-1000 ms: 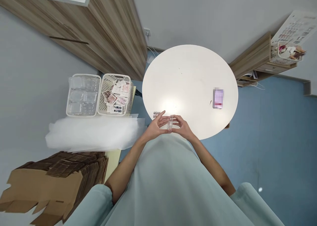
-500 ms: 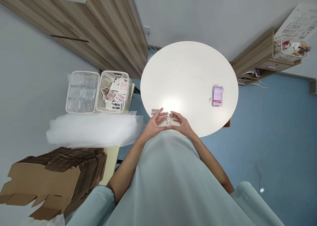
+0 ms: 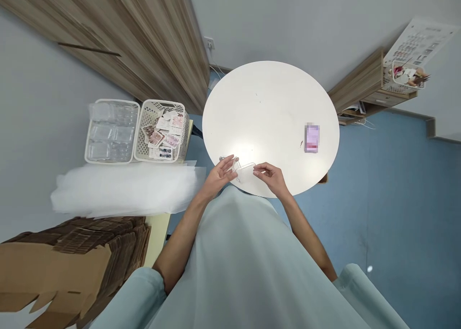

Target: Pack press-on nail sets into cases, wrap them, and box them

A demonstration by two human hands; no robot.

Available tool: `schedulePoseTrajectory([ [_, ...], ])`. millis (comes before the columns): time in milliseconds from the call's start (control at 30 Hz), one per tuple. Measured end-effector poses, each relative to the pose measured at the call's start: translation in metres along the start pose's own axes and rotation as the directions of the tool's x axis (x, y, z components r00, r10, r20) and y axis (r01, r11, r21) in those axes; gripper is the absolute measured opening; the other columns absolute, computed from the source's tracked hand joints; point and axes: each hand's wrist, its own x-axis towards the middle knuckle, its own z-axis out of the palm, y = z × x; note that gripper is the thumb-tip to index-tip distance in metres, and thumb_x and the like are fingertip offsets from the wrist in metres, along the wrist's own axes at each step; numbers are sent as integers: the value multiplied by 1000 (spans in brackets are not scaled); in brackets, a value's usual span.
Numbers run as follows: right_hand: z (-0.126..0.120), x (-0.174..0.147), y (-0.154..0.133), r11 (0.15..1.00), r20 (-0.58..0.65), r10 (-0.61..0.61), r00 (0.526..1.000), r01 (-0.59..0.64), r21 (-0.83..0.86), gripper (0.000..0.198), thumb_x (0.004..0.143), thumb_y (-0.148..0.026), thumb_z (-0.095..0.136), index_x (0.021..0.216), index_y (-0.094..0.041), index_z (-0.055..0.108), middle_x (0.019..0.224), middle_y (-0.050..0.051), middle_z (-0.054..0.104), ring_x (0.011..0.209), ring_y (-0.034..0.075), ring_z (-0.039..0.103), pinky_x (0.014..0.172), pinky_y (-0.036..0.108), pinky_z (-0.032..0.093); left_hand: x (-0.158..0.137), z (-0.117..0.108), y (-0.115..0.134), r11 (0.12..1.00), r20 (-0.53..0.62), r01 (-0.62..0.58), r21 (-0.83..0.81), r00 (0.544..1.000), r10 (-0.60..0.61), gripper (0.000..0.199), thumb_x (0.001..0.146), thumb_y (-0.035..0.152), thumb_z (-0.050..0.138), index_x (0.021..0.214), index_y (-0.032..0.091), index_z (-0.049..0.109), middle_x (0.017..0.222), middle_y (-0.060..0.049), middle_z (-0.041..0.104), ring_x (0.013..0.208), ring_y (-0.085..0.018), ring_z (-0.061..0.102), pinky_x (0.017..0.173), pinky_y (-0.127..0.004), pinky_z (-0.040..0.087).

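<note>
A clear plastic box (image 3: 246, 172) hangs between my hands over the near edge of the white oval table (image 3: 270, 98), its two halves spread apart. My left hand (image 3: 218, 176) grips one half between thumb and fingers. With a pinch of thumb and fingertips, my right hand (image 3: 271, 176) holds the edge of the other half. Just behind my left fingers, a set of small shiny round pieces (image 3: 222, 159) lies on the table, mostly covered by the hand.
A pixelated purple pack (image 3: 311, 138) lies at the table's right. To the left stand a basket of clear boxes (image 3: 86, 144) and a basket of small cards (image 3: 184, 139). Nearer are white translucent sheets (image 3: 126, 188) and flattened cardboard boxes (image 3: 54, 269).
The clear box has been opened out: its halves were close together between my hands. My right hand has moved right, and my left slightly left. The view has shifted a little.
</note>
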Motion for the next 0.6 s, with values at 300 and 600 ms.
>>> schedulePoseTrajectory([
  [300,33,-15,-11,888,78,-238,968,249,-387,31,102,-59,63,110,-35,80,108,7,74,101,28,67,82,44,58,-1,-8,6,986,-162,73,-153,982,-98,54,92,46,77,141,24,65,164,-13,53,142,-32,60,120,-50,48],
  [600,69,-16,-4,692,247,-237,940,341,-636,35,112,-44,47,105,-34,80,108,8,74,97,25,65,85,41,55,-8,-24,4,935,-120,236,-266,954,-275,41,93,46,79,115,12,75,127,-19,77,119,-30,75,113,-49,57],
])
